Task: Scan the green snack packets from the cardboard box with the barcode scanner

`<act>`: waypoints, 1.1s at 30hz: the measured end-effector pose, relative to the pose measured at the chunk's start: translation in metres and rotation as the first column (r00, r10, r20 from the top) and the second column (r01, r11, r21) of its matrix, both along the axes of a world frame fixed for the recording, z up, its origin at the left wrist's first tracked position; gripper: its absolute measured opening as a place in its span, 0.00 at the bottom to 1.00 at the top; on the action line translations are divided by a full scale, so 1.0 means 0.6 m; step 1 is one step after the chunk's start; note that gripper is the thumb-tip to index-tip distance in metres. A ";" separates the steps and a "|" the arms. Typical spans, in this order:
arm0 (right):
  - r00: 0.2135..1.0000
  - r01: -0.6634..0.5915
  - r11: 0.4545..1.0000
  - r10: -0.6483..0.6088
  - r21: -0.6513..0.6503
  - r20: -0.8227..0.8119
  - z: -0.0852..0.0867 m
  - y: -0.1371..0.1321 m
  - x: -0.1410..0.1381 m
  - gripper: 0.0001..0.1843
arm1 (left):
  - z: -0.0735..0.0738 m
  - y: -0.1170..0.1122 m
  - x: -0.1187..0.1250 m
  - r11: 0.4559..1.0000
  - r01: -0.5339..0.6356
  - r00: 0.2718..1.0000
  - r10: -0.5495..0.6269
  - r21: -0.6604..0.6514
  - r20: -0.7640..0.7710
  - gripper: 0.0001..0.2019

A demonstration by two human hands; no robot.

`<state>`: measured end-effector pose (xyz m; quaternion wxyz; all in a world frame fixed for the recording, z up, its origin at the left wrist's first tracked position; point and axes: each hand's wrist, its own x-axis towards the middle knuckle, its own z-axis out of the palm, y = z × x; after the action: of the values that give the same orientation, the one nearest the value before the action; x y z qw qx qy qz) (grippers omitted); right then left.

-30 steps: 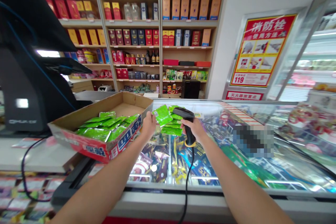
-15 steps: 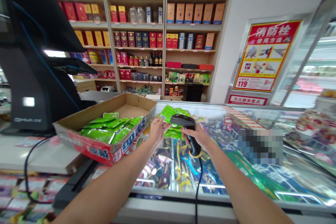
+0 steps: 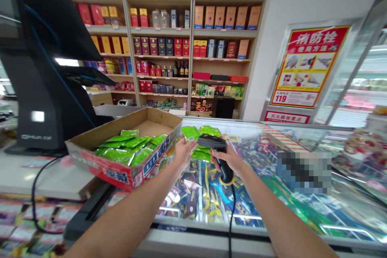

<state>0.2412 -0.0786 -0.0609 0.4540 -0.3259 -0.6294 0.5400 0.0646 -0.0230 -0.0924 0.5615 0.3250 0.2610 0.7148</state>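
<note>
In the head view my right hand (image 3: 228,157) is wrapped round the handle of a black barcode scanner (image 3: 211,141), its head pointing left. A cable hangs from the scanner's yellow-ringed base. My left hand (image 3: 183,151) pinches the near edge of a green packet (image 3: 190,132) with a small white label, just left of the scanner's head. More green packets (image 3: 211,130) lie on the glass behind and beneath the scanner, which partly covers them. Left of my left hand stands an open cardboard box (image 3: 157,116) holding several green packets (image 3: 121,155).
A glass-topped freezer (image 3: 208,209) full of wrapped goods lies under my hands. To the left a black checkout terminal (image 3: 51,100) stands on a white counter (image 3: 18,181). Shelves of boxed goods (image 3: 165,46) line the back, and a red poster (image 3: 311,64) hangs at right.
The green packet at my left hand has tipped lower and flatter, away from the scanner's head. Both hands stay close together, and the whole view has shifted slightly.
</note>
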 end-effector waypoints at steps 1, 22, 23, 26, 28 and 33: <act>1.000 -0.005 1.000 0.005 0.006 -0.002 0.002 -0.001 0.001 0.16 | 0.002 -0.001 -0.001 0.999 -0.017 0.999 0.019 0.040 -0.042 0.14; 1.000 -0.013 0.999 0.012 0.051 0.026 0.005 -0.003 0.008 0.13 | 0.027 -0.014 -0.016 0.980 0.017 0.983 0.020 0.197 -0.185 0.21; 1.000 -0.019 0.998 0.018 0.053 0.022 0.004 -0.001 0.008 0.13 | 0.028 -0.014 -0.016 0.984 0.014 0.985 0.016 0.175 -0.173 0.21; 1.000 -0.016 0.999 0.015 0.046 0.012 -0.003 0.003 0.008 0.14 | 0.032 -0.016 -0.016 0.995 0.010 0.993 0.003 0.104 -0.118 0.21; 1.000 0.000 0.999 -0.001 0.036 0.010 -0.005 0.006 0.006 0.14 | 0.037 -0.018 -0.016 0.996 0.005 0.997 0.003 0.092 -0.083 0.21; 1.000 0.013 1.000 -0.013 0.013 -0.006 0.016 0.017 -0.021 0.15 | 0.063 -0.019 -0.027 0.981 -0.118 0.991 0.106 0.157 0.082 0.20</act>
<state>0.2286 -0.0681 -0.0514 0.4613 -0.3252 -0.6296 0.5338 0.0482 -0.0346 -0.0543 0.5013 0.3278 0.1996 0.7755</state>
